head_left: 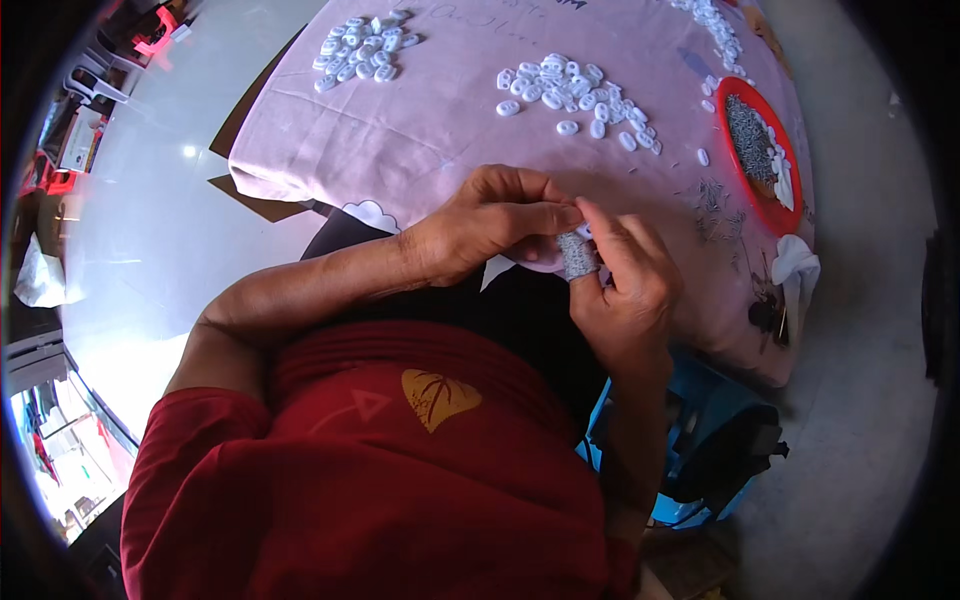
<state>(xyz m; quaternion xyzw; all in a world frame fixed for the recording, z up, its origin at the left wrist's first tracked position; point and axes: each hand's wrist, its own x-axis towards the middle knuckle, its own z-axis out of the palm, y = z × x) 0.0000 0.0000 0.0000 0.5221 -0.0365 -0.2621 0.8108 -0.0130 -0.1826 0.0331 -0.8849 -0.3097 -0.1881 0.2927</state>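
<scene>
My left hand (500, 222) and my right hand (630, 270) meet over the near edge of the cloth-covered table. Both are closed, fingertips pinched together around a small white plastic piece (585, 230), mostly hidden by the fingers. A grey speckled wrap (578, 256) covers a digit of my right hand. Beyond my hands lies a loose pile of white oval plastic pieces (575, 85). Another pile of such pieces (365, 48) sits farther left. Small metal screws or pins (715, 210) are scattered on the cloth right of my right hand.
A red tray (728, 150) holding many small metal pins and some white pieces stands at the table's right. Near it are a white cloth (795, 270) and dark tools (768, 315). More white pieces (715, 30) lie far right. A blue crate (700, 440) stands below right.
</scene>
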